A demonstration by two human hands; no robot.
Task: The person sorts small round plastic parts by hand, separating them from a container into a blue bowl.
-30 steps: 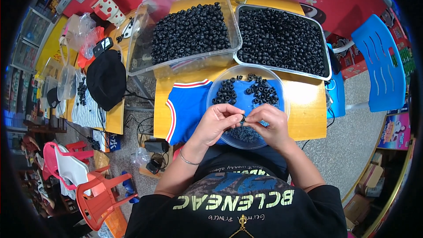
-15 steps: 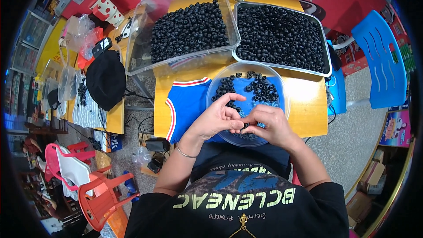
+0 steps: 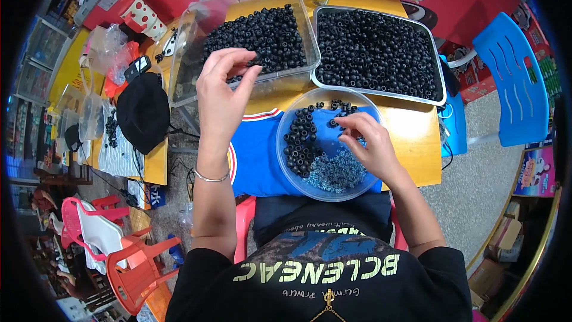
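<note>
Reaching over the clear plastic bin point(image 3: 186, 86) at the back left, my left hand point(image 3: 223, 86) has its thumb and fingers apart, with black parts behind the fingertips. My right hand point(image 3: 372, 146) is over the right side of a round clear tub point(image 3: 283, 164), thumb and index finger slightly apart beside small black ring-shaped parts point(image 3: 301, 137). Those parts lie along the tub's left and far sides. Small bluish clear pieces point(image 3: 336, 170) heap at its near side. The bin holds a large pile of black parts point(image 3: 262, 36); whether some sit under my right fingers is partly hidden.
A metal-rimmed tray point(image 3: 444, 92) full of black parts point(image 3: 375, 53) stands at the back right. Blue cloth point(image 3: 256, 155) with striped trim lies under the tub on the yellow table point(image 3: 411, 149). A black cap point(image 3: 143, 110) is on the left table; a blue chair point(image 3: 512, 77) stands right.
My hands have come apart from a pinch over the tub. The left has moved up and left to the bin; the right has stayed over the tub, slightly higher and to the right.
</note>
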